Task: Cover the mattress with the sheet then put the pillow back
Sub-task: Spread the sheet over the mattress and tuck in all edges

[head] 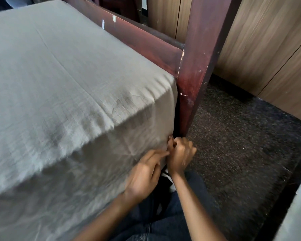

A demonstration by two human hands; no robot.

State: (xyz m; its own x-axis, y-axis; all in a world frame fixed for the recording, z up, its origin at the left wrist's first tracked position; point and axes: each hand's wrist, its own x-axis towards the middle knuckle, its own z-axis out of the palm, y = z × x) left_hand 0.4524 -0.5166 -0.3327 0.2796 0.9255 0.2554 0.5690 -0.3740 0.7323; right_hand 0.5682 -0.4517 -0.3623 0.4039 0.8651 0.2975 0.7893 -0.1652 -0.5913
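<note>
Head view: your sheet (59,84) covers the mattress top and side. By the bedpost (193,75), your right hand (181,153) pinches its corner with curled fingers; your left hand (142,173) presses straight fingers beside it. Tucking remains; no pillow visible.

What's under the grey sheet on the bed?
Only a boxy mattress shape, with dark marks showing faintly through the sheet near the corner. The mattress itself is covered. The right hand grips the sheet's bottom corner; the left hand touches it.
</note>
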